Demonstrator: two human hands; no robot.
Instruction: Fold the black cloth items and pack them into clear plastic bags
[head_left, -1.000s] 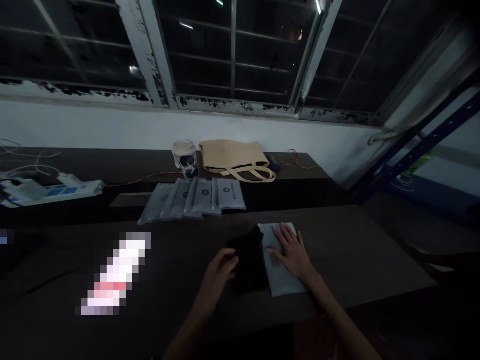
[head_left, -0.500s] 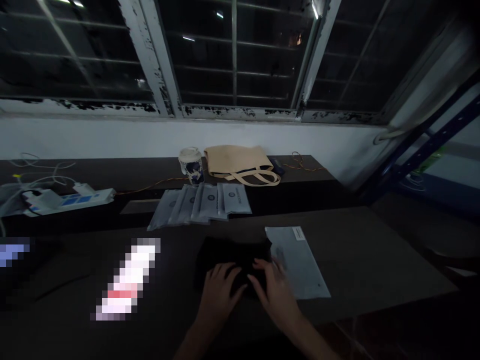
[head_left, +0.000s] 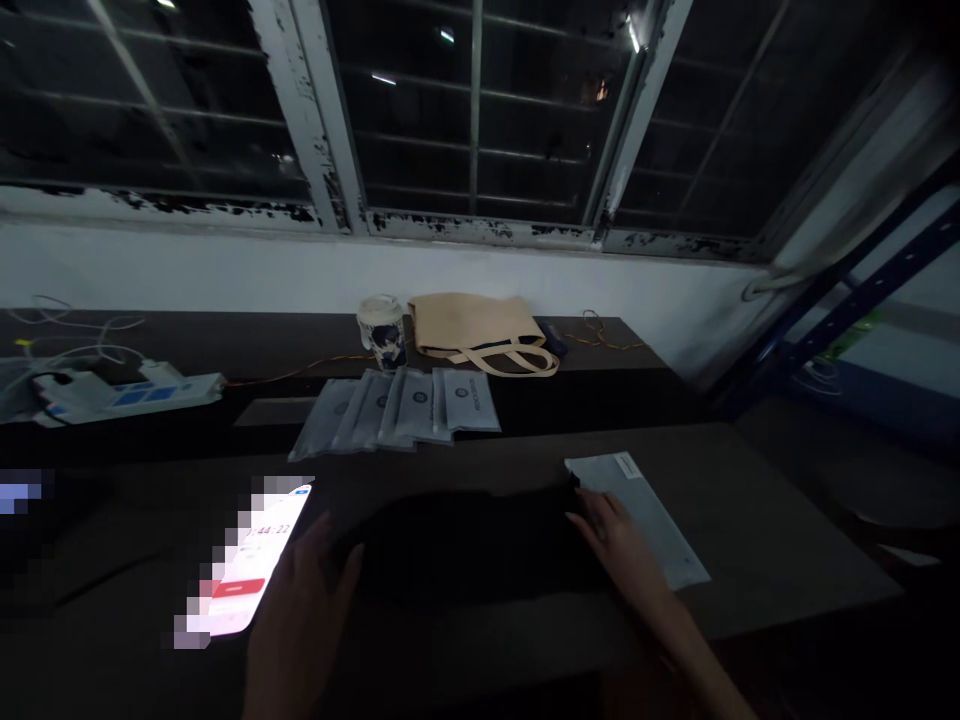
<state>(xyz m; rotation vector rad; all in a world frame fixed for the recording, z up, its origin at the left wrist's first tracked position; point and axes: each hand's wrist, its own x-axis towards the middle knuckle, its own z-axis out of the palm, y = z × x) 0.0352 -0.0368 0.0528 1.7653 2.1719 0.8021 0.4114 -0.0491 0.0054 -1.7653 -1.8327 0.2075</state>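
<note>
A black cloth item (head_left: 465, 545), too dark for its kind to be made out, lies spread flat on the table between my hands. At its left end is my left hand (head_left: 304, 590), thumb and fingers apart, close beside a lit phone (head_left: 259, 560). My right hand (head_left: 619, 535) rests at the right end of the cloth, its thumb spread from the fingers. Under and behind that hand lies a frosted plastic pouch (head_left: 660, 520) with a white label at its top. A small black corner of cloth overlaps the pouch's left edge.
Several frosted packets (head_left: 401, 408) with printed logos lie overlapping farther back. Behind them are a patterned paper cup (head_left: 383, 332) and a beige tote bag (head_left: 476, 325). A white power strip (head_left: 150, 392) with plugs and cables sits at left. Blue shelving (head_left: 847, 290) stands at right.
My hands have moved apart, the left far to the left and the right to the right. The black cloth, bunched under both hands before, now spreads wider. The pouch appears farther right.
</note>
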